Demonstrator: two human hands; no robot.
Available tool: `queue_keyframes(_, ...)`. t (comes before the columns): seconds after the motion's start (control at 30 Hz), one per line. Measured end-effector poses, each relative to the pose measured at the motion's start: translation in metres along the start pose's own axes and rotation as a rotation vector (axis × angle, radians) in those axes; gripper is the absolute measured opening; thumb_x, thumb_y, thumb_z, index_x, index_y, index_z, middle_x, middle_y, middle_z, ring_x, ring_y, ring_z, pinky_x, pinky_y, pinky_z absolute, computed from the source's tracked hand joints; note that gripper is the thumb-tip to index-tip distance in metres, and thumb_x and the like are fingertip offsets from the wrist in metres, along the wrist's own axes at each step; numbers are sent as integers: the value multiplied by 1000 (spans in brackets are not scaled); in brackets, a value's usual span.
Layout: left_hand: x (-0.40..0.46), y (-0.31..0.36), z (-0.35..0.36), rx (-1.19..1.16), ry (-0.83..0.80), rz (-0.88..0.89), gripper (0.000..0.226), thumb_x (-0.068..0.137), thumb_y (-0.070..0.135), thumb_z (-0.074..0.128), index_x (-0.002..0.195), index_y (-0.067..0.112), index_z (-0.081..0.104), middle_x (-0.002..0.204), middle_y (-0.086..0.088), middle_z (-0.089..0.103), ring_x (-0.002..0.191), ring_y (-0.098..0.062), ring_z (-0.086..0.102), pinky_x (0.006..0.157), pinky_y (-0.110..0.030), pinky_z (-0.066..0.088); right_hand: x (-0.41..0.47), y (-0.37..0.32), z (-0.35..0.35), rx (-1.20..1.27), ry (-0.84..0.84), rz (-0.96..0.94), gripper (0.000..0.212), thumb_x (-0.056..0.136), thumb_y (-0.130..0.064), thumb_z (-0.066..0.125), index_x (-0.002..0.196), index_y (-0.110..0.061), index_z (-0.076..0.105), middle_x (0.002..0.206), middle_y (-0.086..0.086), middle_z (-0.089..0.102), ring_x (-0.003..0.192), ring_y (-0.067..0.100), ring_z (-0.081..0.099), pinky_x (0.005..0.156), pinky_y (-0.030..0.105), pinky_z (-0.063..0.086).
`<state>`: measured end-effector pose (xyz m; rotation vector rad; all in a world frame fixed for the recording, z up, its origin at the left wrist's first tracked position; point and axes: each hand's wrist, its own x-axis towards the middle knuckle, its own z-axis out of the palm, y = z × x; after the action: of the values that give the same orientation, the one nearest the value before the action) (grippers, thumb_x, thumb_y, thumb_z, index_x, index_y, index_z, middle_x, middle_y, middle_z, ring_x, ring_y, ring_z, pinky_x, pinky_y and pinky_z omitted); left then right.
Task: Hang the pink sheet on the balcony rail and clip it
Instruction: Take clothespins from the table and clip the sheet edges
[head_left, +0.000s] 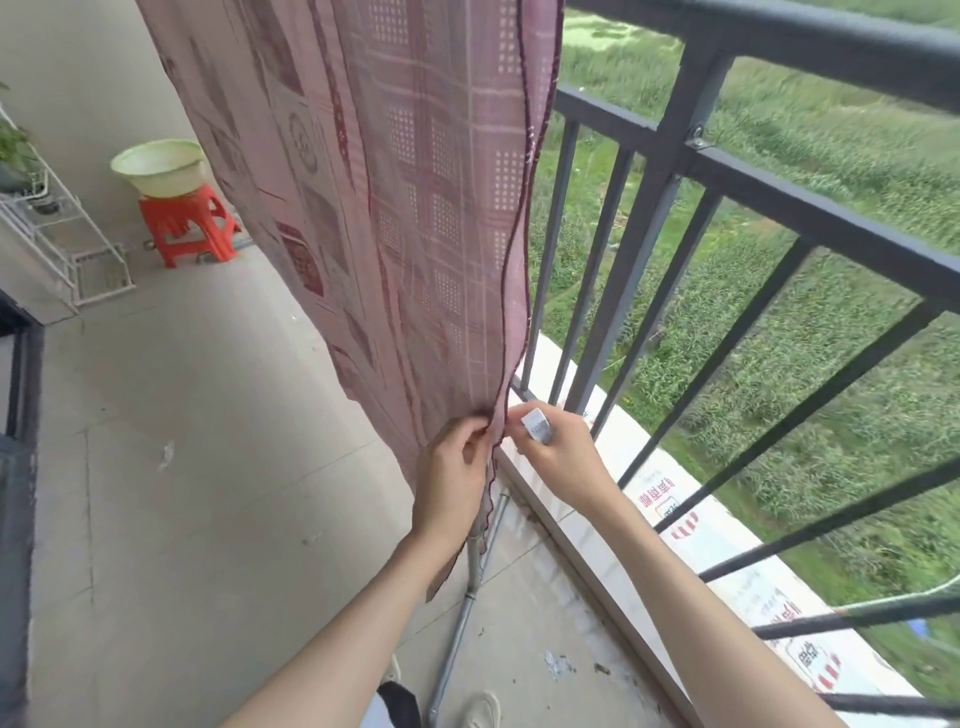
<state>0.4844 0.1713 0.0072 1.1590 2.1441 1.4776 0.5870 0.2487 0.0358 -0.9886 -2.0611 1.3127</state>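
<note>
A: Item one, pink sheet (415, 197). Location?

B: Hanging from above the frame, just inside the balcony rail (810, 208). What it hangs from is out of view. Dark hemmed edge runs down to the hands.

A: Item two, left hand (452, 475). Grip?

B: Narrow; thumb and fingers pinch the sheet's edge near its lower corner.

A: Item three, right hand (558, 452).

B: Holds a small white clip (537, 425) at the fingertips, just beside the pinched hem. Whether the clip's mouth is open, cannot tell.

A: Other stock?

B: Metal pole (457, 623) of a stand on the floor under the sheet; red stool (189, 226) carrying a pale basin (158, 166); white wire rack (62, 234) by the wall.

A: Risks, as judged?

B: Clip held only by fingertips beside open bars: a slip could send it through the rail to the ground below. Thin bite on the hem: the clip may pop off. The sheet hangs loose, so wind could pull the edge from the left pinch. Clipping the hem alone, to nothing fixed, would not hold the sheet.
</note>
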Motion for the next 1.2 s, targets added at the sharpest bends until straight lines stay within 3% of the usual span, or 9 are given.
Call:
queue_keyframes(0.1, 3, -1, 1, -17, -2, 2, 9, 86, 13, 62, 94, 13, 67, 87, -4, 69, 77, -14, 63, 68, -9, 41, -1, 0, 3, 51, -47, 70, 31, 83, 4, 47, 100, -10, 69, 102, 5, 68, 71, 2, 57, 62, 13, 44)
queue_keyframes(0.2, 4, 1, 3, -20, -23, 0, 10, 82, 12, 67, 91, 14, 66, 88, 0, 68, 78, -10, 62, 69, -5, 40, -5, -4, -1, 166, -66, 114, 38, 82, 10, 46, 102, -14, 67, 110, 10, 63, 62, -3, 53, 53, 7, 39)
queue_keyframes(0.27, 4, 2, 5, -18, -6, -27, 5, 83, 12, 65, 87, 15, 65, 86, 0, 67, 77, -12, 60, 68, -8, 40, -5, -3, -4, 187, -59, 130, 40, 82, 10, 47, 97, -23, 65, 112, 7, 61, 78, -2, 56, 62, 4, 42)
queue_keyframes(0.47, 6, 0, 12, 14, 47, -35, 4, 83, 12, 62, 79, 13, 61, 80, -1, 66, 73, -16, 60, 68, -24, 44, -5, 0, -5, 258, -29, 162, 21, 91, -6, 52, 96, -22, 64, 90, -1, 66, 82, 12, 63, 73, 31, 52)
queue_keyframes(0.63, 3, -2, 11, 9, 76, -1, 4, 82, 9, 62, 81, 13, 62, 76, 5, 61, 72, -14, 58, 70, -28, 44, -6, 10, -7, 151, 50, 326, 22, 89, -34, 57, 76, -17, 52, 68, 9, 64, 48, 14, 51, 51, 27, 39)
queue_keyframes(0.77, 4, -7, 8, -4, 61, 20, 5, 82, 6, 62, 84, 10, 63, 80, 0, 66, 72, -7, 55, 71, -26, 45, -12, 17, -8, 266, -6, 486, 10, 84, -19, 56, 89, -12, 53, 76, 7, 55, 57, 16, 43, 53, 30, 31)
queue_keyframes(0.93, 5, -8, 9, 13, 51, 46, 4, 81, 7, 62, 83, 10, 64, 80, -3, 67, 73, -15, 58, 71, -32, 47, -23, 4, -16, 199, 30, 302, 24, 86, -4, 54, 100, -23, 58, 70, -10, 61, 52, -3, 51, 58, 12, 40)
queue_keyframes(1.1, 6, -9, 10, 47, 46, 60, 2, 82, 10, 62, 82, 12, 63, 78, -4, 66, 73, -21, 60, 68, -35, 49, -29, -9, -23, 88, 195, 192, 22, 87, -21, 64, 103, -9, 55, 77, 10, 72, 48, 5, 57, 55, 18, 45)
queue_keyframes(1.2, 6, -9, 11, 67, 37, 51, 1, 82, 12, 62, 81, 12, 62, 76, -5, 66, 73, -24, 60, 67, -36, 48, -34, -17, -25, -10, 287, 68, 6, 85, -24, 65, 88, -28, 62, 76, 8, 70, 53, 9, 55, 56, 23, 44)
